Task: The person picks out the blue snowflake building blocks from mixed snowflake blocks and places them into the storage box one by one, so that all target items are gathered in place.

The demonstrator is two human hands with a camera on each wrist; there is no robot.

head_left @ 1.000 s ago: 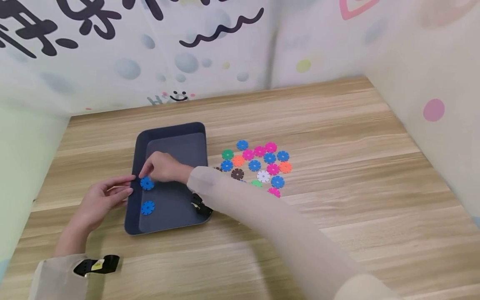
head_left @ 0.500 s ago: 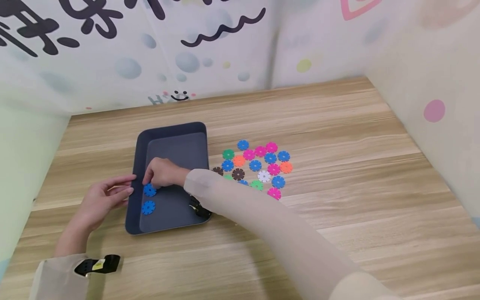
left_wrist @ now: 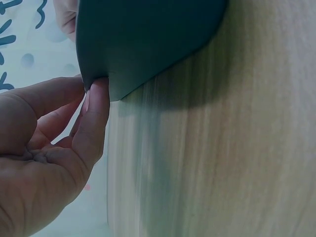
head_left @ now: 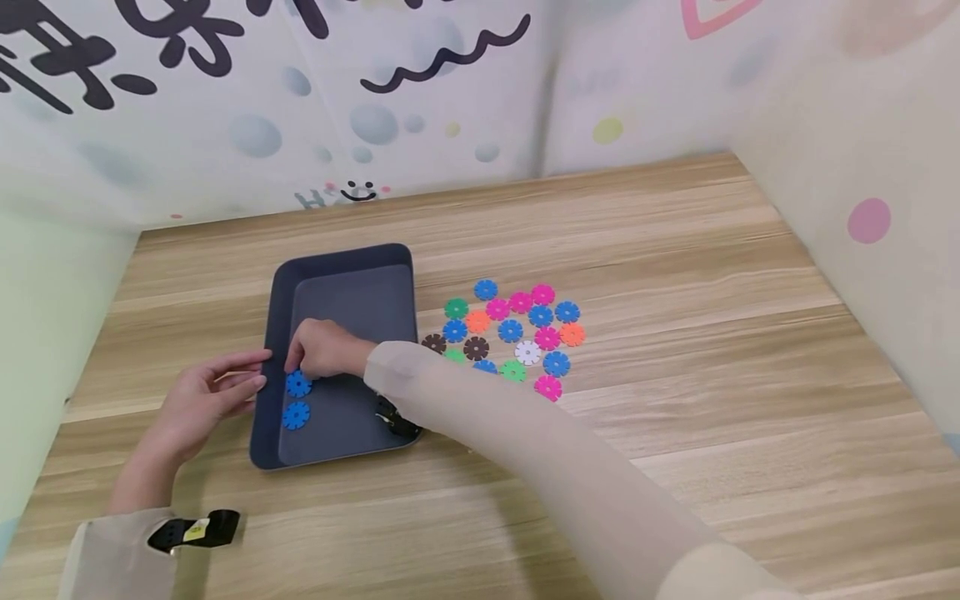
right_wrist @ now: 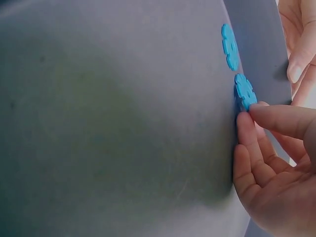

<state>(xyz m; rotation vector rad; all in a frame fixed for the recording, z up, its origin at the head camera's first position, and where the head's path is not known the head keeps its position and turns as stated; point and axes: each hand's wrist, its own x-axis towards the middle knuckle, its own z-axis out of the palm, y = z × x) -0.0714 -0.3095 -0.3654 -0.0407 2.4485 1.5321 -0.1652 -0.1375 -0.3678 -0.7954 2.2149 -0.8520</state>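
A dark grey rectangular tray (head_left: 352, 300) stands on the wooden table. My left hand (head_left: 202, 396) holds its left side, thumb and fingers at the rim in the left wrist view. Inside the tray, my right hand (head_left: 322, 348) pinches a blue notched plastic disc (right_wrist: 245, 91) by its edge, as the right wrist view shows. This disc lies along the left inner side, just beyond a second blue notched disc (head_left: 296, 415). They look slightly apart. The right fingers cover part of the pinched disc's edge.
Right of the tray, several loose notched discs lie flat on the table, among them a pink disc (head_left: 547, 388), an orange disc (head_left: 572, 335) and a white disc (head_left: 527, 352). A printed wall (head_left: 465, 117) closes off the table's far edge. My right sleeve (head_left: 510, 425) passes over the tray's right edge.
My right hand has drawn the blue disc slightly towards me, nearer to the second blue disc. Most of that move came before the half-second frame. My left hand has stayed at the tray's side.
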